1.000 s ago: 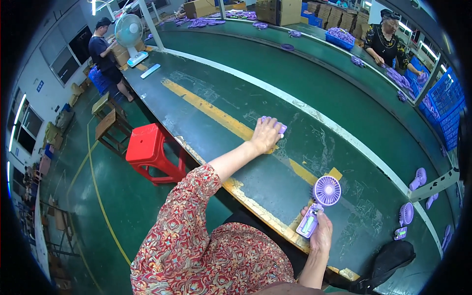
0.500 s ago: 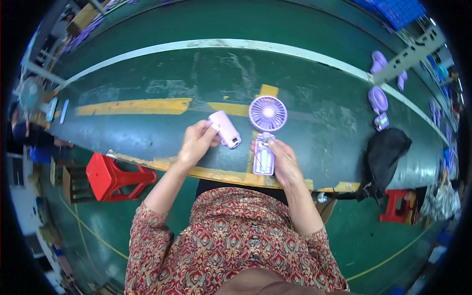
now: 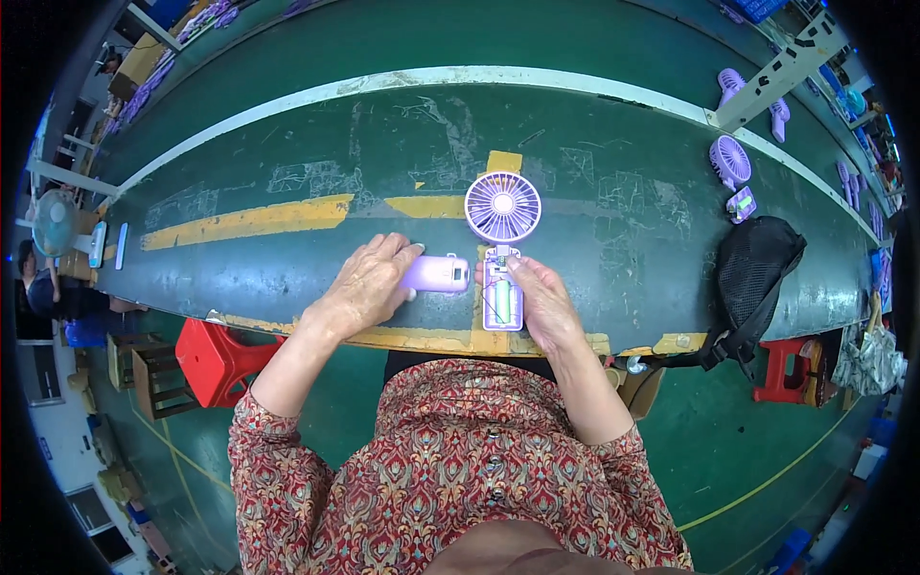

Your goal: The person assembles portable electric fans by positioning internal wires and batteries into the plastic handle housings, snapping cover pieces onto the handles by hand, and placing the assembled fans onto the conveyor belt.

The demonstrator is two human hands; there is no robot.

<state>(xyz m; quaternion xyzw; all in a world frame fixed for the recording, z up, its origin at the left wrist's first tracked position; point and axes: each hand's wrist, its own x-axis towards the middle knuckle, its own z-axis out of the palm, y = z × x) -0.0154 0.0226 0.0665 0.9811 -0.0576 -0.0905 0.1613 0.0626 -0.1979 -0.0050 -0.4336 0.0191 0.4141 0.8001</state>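
A small purple handheld fan point(image 3: 503, 208) with a round grille lies over the bench, its handle point(image 3: 502, 303) opened to show a green battery cell and thin wires. My right hand point(image 3: 548, 305) grips that handle from its right side, thumb near the top. Left of it, my left hand point(image 3: 369, 283) is closed over a loose purple handle cover point(image 3: 437, 274), which points sideways toward the open handle with its slotted end. Between the cover and the handle there is a narrow gap.
A second opened purple fan point(image 3: 730, 161) lies at the right beside a black bag point(image 3: 757, 273). A metal post point(image 3: 781, 77) rises at the far right. Red stools point(image 3: 222, 362) stand by the near edge. A person point(image 3: 48, 283) is at the far left.
My left hand has turned the cover from a slant to nearly level, slotted end now pointing right. The fan in my right hand has shifted slightly left, partly with the view.
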